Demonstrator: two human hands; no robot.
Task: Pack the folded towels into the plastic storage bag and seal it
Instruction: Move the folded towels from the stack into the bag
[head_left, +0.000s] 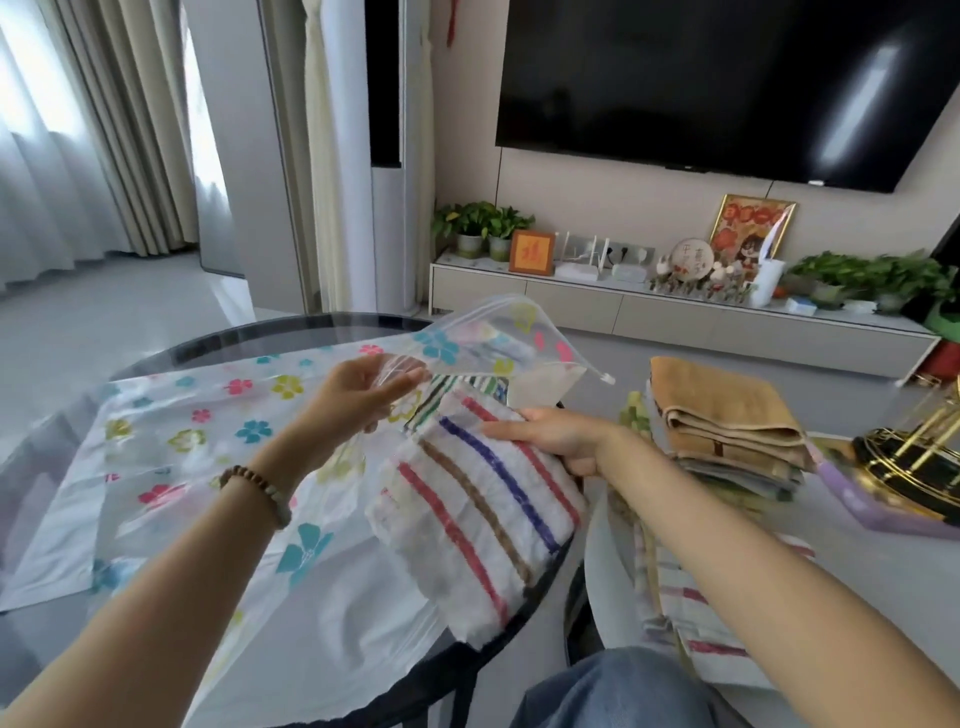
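**At the bag's mouth: a striped towel on its way in**

On the round glass table (249, 332), the bag (171, 441) is spread flat, its closed end toward 8 o'clock and its mouth toward 2 o'clock, where the slider (607, 378) is parked at the far end of the zip. The upper film of the mouth is pinched and lifted by the left hand (363, 389). The towel (483, 519) is held at the mouth, at about 4 o'clock from that hand. Its far right edge is gripped by the right hand (556, 439), fingers laid on top and thumb beneath. The left part of the towel appears to be under the film already, and its near corner overhangs the table rim.

As folded, the towel looks almost square, so no long axis can be fixed with certainty. Its stripes run from 11 to 5 o'clock, and its leading edge is turned toward 9 o'clock, into the bag.

Several faults are judged possible. The mouth could collapse if the film slips from the pinch. The fold could open, since the towel is driven from one edge only. The bag could be shoved across the glass if the lower lip is caught. Sealing could be blocked by cloth left in the zip track. The stack (727, 415) at 3 o'clock is yet to be packed.
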